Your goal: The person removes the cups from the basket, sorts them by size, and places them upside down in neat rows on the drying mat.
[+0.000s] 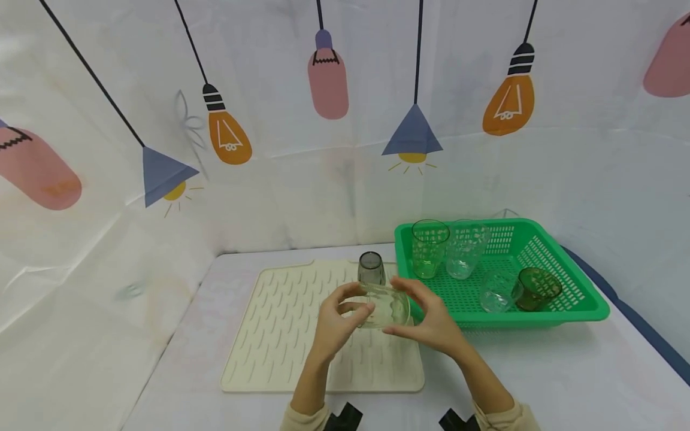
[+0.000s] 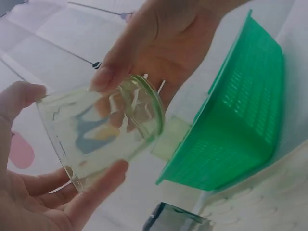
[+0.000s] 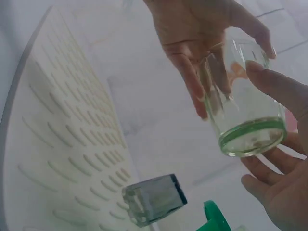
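Both hands hold a clear, faintly green drinking glass point(image 1: 389, 306) on its side above the mat. The left hand point(image 1: 341, 320) grips the rim end, its thumb and fingers on either side in the left wrist view. Around the thick-based end curl the thumb and fingers of the right hand point(image 1: 426, 317). Beneath them lies a cream draining mat point(image 1: 286, 335) with raised ridges. A small dark grey glass point(image 1: 371, 267) stands at the mat's back right, just behind the held glass.
A green plastic basket point(image 1: 579, 293) stands to the right of the mat. Inside are a tall green glass point(image 1: 429, 251), a tall clear glass point(image 1: 465, 251), a short clear glass point(image 1: 496, 293) and a dark green glass point(image 1: 539, 287). A lamp-patterned sheet point(image 1: 356, 197) hangs behind the table.
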`<state>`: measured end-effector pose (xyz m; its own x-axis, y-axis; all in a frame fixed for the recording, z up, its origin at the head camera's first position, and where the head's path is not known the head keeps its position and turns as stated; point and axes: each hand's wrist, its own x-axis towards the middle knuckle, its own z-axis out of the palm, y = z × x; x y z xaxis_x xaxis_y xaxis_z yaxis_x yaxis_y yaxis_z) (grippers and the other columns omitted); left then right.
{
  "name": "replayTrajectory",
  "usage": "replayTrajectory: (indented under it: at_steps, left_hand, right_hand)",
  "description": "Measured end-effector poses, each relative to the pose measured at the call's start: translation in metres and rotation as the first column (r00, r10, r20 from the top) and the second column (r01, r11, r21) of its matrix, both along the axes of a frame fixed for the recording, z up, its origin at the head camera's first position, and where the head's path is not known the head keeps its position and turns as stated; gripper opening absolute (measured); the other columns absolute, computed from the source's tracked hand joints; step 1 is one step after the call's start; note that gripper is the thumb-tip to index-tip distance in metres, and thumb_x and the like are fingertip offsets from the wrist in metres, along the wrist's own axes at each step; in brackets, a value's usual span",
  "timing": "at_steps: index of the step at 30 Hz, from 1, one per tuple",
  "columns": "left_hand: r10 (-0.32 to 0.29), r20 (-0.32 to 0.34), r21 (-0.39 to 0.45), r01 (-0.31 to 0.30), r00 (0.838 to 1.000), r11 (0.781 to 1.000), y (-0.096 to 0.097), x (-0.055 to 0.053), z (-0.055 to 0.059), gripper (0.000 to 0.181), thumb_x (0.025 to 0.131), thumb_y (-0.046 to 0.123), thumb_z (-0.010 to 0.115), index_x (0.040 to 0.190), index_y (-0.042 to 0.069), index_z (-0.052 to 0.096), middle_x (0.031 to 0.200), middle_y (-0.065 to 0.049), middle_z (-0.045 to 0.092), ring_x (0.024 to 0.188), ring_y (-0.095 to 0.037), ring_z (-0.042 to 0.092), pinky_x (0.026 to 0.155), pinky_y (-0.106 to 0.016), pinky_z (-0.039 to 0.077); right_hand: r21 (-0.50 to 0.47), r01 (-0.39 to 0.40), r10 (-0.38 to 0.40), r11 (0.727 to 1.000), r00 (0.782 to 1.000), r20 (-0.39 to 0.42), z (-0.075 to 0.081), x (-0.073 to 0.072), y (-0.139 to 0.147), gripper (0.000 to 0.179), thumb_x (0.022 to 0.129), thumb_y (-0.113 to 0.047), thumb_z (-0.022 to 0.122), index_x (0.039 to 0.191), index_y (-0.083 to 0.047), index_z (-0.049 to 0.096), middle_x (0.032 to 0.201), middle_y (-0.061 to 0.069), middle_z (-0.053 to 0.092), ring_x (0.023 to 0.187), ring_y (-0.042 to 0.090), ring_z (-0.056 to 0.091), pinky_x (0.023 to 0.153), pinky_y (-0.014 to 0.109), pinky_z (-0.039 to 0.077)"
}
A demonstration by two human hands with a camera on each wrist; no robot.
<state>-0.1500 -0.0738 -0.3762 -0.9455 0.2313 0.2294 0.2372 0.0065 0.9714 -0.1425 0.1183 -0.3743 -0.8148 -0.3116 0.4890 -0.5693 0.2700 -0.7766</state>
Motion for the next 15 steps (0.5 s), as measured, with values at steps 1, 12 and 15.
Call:
replayTrajectory:
  at_steps: [1, 12, 15]
  left_hand:
    - [-0.005, 0.026, 0.040, 0.004, 1.000, 0.999, -0.002, -0.002, -0.004, 0.045, 0.082, 0.012, 0.062, 0.122, -0.003, 0.046, 0.113, -0.020, 0.052, 0.089, -0.023, 0.061, 0.065, -0.026, 0.052]
    - [-0.155, 0.124, 0.354, 0.103, 0.980, 0.930, -0.003, 0.000, -0.013, 0.047, 0.089, 0.016, 0.049, 0.125, -0.011, 0.035, 0.112, -0.021, 0.047, 0.096, -0.026, 0.054, 0.074, -0.032, 0.053]
    - [-0.201, 0.138, 0.382, 0.135, 0.970, 0.914, -0.003, 0.002, -0.015, 0.051, 0.091, 0.019, 0.047, 0.128, -0.012, 0.031, 0.115, -0.020, 0.046, 0.098, -0.027, 0.053, 0.076, -0.031, 0.052]
  right_hand:
    - [-0.015, -0.012, 0.012, 1.000, 1.000, 0.019, -0.004, -0.002, 0.002, 0.074, 0.063, -0.003, 0.078, 0.128, -0.001, 0.042, 0.127, 0.013, 0.046, 0.115, 0.032, 0.044, 0.091, 0.049, 0.039]
    - [-0.152, -0.129, 0.153, 0.980, 0.975, 0.161, -0.019, -0.012, 0.006, 0.071, 0.072, -0.007, 0.073, 0.134, -0.010, 0.037, 0.129, 0.014, 0.044, 0.111, 0.028, 0.049, 0.085, 0.039, 0.047]
    - [-0.166, -0.127, 0.154, 0.978, 0.974, 0.165, -0.018, -0.012, 0.004, 0.068, 0.072, -0.006, 0.073, 0.131, -0.008, 0.039, 0.123, 0.014, 0.049, 0.107, 0.029, 0.052, 0.083, 0.034, 0.048]
